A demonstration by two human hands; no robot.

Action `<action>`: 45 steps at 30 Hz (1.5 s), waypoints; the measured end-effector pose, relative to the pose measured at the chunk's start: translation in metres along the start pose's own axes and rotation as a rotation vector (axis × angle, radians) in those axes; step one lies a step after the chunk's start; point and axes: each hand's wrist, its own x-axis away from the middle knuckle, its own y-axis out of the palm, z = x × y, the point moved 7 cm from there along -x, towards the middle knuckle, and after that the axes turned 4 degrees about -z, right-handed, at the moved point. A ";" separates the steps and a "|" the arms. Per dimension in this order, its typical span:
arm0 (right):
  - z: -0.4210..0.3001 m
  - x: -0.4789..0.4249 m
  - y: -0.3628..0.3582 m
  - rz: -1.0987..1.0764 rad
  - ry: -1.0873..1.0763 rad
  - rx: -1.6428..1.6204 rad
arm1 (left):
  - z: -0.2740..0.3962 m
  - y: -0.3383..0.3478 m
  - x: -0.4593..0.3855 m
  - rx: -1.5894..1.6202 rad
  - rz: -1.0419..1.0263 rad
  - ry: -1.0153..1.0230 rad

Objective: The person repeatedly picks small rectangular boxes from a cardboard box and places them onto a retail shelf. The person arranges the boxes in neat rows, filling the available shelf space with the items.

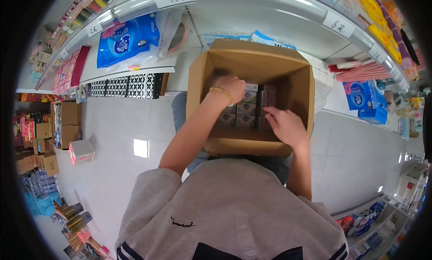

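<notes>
An open cardboard box [258, 57] rests in front of me, on or against my lap. Small white and green printed cartons [246, 108] are stacked inside it, beside a column of darker grey and pink ones [264, 103]. My left hand [233, 86], with a beaded bracelet at the wrist, is over the upper left of the stack, fingers curled; whether it grips a carton is hidden. My right hand [281, 123] reaches over the box's near right side, its fingertips at the pink-edged cartons, with the thumb and fingers partly spread.
Store shelves curve round the front, holding a blue plastic pack [126, 40] at left and another blue pack [359, 94] at right. A white carton [82, 152] stands on the tiled floor at left, near stacked cardboard boxes [69, 121]. A lower shelf [368, 223] is at bottom right.
</notes>
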 end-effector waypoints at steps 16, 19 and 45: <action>0.010 0.027 0.046 -0.054 -0.053 -0.315 | 0.063 0.166 -0.122 -0.595 -0.329 0.504; 0.014 0.025 0.047 -0.005 -0.081 -0.346 | 0.057 0.235 -0.116 -0.701 -0.520 0.539; 0.007 0.023 0.043 -0.078 -0.079 -0.375 | 0.041 0.313 -0.122 -0.121 -0.388 0.601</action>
